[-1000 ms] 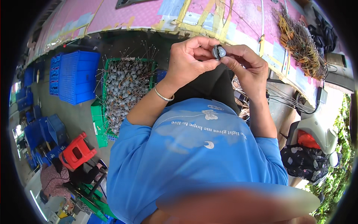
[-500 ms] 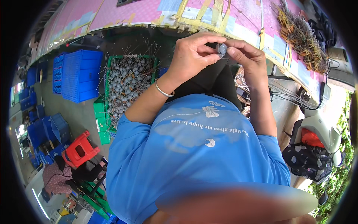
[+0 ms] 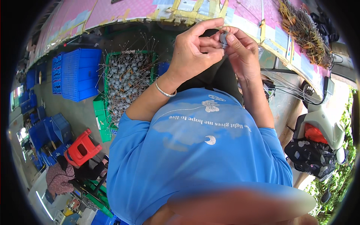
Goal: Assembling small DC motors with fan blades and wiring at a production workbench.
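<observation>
A small grey rounded piece [image 3: 224,39] is held up in front of my body near the bench edge. My right hand [image 3: 243,47] pinches it between thumb and fingers. Close beside it on the left is my left hand [image 3: 198,49], its index finger and thumb spread apart around the piece. The other left fingers are curled, and I cannot make out whether they touch it. A green crate [image 3: 106,80] to the left holds many similar grey balls [image 3: 129,77] with thin wire stems sticking out.
The bench [image 3: 150,11] has a pink top with yellow tape along its edge. A bundle of wires [image 3: 305,33] lies on its right. Blue crates [image 3: 80,75] and a red stool [image 3: 82,148] stand left, with a person [image 3: 60,176] nearby. A scooter [image 3: 324,129] is at right.
Both hands and the grey piece have risen slightly toward the bench. My left thumb and index finger have opened away from the piece, while my right hand has closed around it.
</observation>
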### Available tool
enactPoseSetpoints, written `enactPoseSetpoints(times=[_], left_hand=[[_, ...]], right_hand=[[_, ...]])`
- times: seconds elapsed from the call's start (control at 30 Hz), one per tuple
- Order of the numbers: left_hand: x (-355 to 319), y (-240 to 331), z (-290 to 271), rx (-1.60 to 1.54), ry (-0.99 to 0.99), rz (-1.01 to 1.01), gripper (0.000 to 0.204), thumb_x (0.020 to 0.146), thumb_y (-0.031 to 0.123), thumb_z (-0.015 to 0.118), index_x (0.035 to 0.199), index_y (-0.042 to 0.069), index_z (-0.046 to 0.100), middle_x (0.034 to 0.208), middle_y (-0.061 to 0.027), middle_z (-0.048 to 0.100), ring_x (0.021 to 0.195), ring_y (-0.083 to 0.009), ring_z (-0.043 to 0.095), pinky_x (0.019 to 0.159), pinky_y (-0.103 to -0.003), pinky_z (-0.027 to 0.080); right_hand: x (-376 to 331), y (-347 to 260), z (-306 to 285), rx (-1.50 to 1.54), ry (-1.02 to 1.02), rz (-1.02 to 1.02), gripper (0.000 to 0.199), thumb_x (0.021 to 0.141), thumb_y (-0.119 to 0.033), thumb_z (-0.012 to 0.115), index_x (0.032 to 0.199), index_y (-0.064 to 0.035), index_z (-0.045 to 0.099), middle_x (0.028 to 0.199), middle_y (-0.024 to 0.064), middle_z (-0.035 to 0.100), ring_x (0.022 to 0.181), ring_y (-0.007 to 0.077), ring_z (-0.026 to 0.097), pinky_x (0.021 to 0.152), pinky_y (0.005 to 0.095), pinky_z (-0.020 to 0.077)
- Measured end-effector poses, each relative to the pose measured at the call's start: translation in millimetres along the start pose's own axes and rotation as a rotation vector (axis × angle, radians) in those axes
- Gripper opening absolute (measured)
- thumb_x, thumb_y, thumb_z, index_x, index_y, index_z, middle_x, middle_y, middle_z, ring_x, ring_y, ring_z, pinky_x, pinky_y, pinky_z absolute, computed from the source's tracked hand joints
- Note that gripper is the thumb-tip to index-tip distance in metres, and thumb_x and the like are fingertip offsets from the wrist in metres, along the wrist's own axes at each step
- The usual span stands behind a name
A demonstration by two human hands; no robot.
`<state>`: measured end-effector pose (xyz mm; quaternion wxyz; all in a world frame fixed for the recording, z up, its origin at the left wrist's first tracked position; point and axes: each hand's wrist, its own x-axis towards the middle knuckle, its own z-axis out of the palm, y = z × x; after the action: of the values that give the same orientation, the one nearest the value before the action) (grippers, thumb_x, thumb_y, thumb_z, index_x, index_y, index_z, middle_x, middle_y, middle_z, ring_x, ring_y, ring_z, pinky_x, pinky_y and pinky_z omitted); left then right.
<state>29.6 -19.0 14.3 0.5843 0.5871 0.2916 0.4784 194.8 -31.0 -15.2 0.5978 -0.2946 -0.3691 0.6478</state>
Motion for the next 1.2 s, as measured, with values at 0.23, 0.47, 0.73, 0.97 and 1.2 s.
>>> enactPoseSetpoints(times=[0.23,0.47,0.73,0.97,1.2], left_hand=[[-4.8,-22.2,-9.5,0.177,0.091,0.006,0.040,0.079,-0.007,0.073,0.116,-0.008,0.059,0.111,-0.0132,0.066,0.088,-0.0148,0.068,0.079,-0.026,0.059],[-13.5,-15.4,-13.4,0.382,0.106,0.206,0.021,0.078,0.002,0.077,0.095,-0.004,0.068,0.097,-0.0104,0.070,0.069,-0.0154,0.071,0.057,-0.024,0.057],[-69.7,24.2,-84.8,0.543,0.332,-0.264,0.020,0.084,0.007,0.073,0.103,0.000,0.069,0.089,-0.0084,0.072,0.067,-0.0130,0.070,0.054,-0.022,0.054],[-199.9,37.4,-244.6,1.226,0.407,-0.626,0.033,0.081,0.022,0.076,0.106,0.002,0.069,0.090,-0.0136,0.072,0.071,-0.0184,0.070,0.062,-0.032,0.054],[-174.7,73.8,-244.1,1.583,0.455,-0.513,0.020,0.076,0.015,0.070,0.092,0.002,0.067,0.081,-0.0187,0.067,0.069,-0.0318,0.066,0.061,-0.040,0.050]], right_hand=[[-4.5,10.2,2.7,-0.156,0.134,-0.108,0.016,0.094,-0.006,0.062,0.107,0.0020,0.065,0.100,0.0109,0.068,0.097,0.0209,0.064,0.090,0.0326,0.0505],[-2.0,6.4,-1.4,-0.023,0.226,-0.134,0.005,0.092,-0.004,0.063,0.090,-0.0020,0.067,0.093,0.0105,0.069,0.092,0.0201,0.066,0.088,0.0360,0.0530],[20.1,-15.0,-46.4,-0.750,0.238,-0.207,0.013,0.087,-0.004,0.069,0.100,-0.0010,0.072,0.087,0.0031,0.070,0.078,0.0080,0.064,0.071,0.0205,0.0511],[53.3,-69.2,-99.6,-1.957,0.454,0.122,0.049,0.082,-0.050,0.063,0.117,-0.0170,0.069,0.106,0.0113,0.071,0.097,0.0277,0.069,0.085,0.0376,0.0516],[43.9,-67.3,-103.3,-1.278,0.480,-0.144,0.026,0.088,-0.025,0.070,0.102,-0.0032,0.070,0.091,0.0090,0.071,0.082,0.0178,0.065,0.073,0.0310,0.0519]])
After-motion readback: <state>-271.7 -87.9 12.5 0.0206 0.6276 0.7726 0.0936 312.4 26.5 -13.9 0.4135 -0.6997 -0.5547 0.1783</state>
